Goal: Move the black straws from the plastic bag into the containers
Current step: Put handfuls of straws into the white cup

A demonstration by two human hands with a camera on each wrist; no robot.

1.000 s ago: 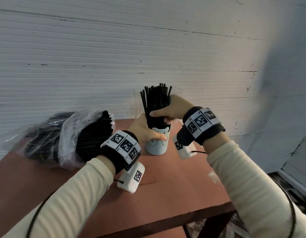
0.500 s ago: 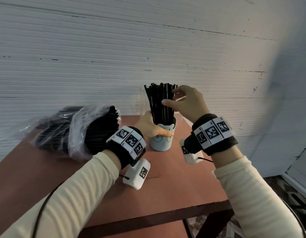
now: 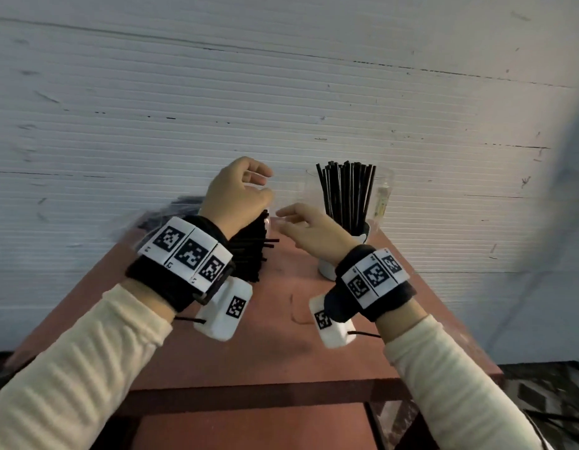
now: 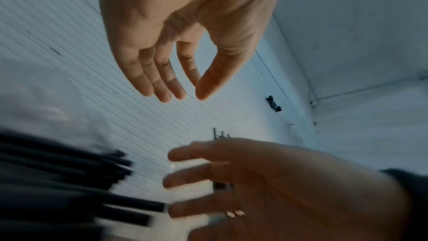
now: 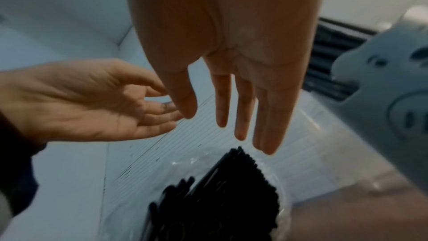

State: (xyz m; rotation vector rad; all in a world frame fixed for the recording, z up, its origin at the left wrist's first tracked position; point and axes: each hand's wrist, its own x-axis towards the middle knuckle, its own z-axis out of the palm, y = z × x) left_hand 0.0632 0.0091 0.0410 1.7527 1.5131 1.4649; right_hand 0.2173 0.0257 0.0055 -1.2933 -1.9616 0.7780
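Straws [image 3: 249, 254] lie bundled in the plastic bag [image 3: 158, 216] (mostly hidden behind the left wrist) on the worktop [image 3: 275, 352], both hands hovering just beyond their ends, left hand [image 3: 236, 193] loosely curled and empty, right hand [image 3: 314, 232] with fingers [image 5: 241, 109] straight, while more straws [image 3: 346, 193] stand upright in the cup [image 3: 327, 267] at the right.
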